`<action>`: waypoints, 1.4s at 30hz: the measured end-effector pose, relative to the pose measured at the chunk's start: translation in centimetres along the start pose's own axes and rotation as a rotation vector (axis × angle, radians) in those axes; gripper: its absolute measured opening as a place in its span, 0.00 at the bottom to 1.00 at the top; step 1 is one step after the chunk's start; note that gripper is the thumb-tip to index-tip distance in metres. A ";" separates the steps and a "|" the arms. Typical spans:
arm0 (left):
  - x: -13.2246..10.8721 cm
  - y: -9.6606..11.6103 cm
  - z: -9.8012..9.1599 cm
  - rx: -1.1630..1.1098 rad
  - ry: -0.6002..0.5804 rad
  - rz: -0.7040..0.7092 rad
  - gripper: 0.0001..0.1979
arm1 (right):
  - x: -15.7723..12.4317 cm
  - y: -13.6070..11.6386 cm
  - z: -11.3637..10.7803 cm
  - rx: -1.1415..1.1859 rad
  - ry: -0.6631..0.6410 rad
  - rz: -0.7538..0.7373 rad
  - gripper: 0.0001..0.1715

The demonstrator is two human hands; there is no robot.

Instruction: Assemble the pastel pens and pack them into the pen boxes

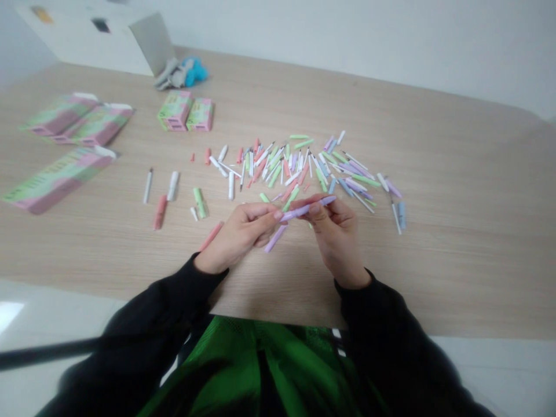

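Between my two hands is a slim purple pen (299,213), held roughly level above the table. My left hand (245,231) pinches its left end, and the fingers of my right hand (334,234) close round its right part. Just under the pen lies a separate purple pen piece (275,238). A red pen piece (211,236) rests beside my left wrist. Beyond my hands spreads a heap of pen parts (291,165) in white, green, red, purple and blue, some with dark tips. My palms hide part of the pen.
Long pink-and-green boxes (61,176) lie at the left, with two smaller boxes (200,114) standing further back. Grey and blue gloves (182,72) sit near a white carton (99,37). Loose pen parts, including a red one (160,212) and a green one (200,202), are scattered left of the heap.
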State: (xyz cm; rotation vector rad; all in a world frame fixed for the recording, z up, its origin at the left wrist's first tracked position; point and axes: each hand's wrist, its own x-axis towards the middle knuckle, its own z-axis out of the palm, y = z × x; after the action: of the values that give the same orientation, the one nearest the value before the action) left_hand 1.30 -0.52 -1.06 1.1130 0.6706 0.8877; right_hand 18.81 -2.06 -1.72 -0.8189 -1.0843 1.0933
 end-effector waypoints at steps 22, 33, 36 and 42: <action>-0.2 0.4 -0.8 -0.049 -0.131 -0.249 0.18 | 0.0 -0.4 -0.7 0.041 -0.057 0.057 0.07; -0.6 0.6 0.2 0.675 0.197 0.230 0.13 | -0.3 -0.1 -0.3 0.093 0.034 0.084 0.13; -0.4 0.5 0.0 0.576 0.141 0.137 0.16 | -0.3 -0.2 -0.4 0.068 0.012 0.078 0.12; -0.3 0.4 -1.0 0.077 -0.217 -0.285 0.23 | -0.4 -0.3 -0.5 0.067 -0.069 0.094 0.13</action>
State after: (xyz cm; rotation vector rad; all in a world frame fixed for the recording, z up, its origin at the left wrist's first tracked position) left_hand 0.19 -0.24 -1.00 1.1298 0.6676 0.4934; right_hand 19.32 -2.54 -1.68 -0.7900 -1.0694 1.2384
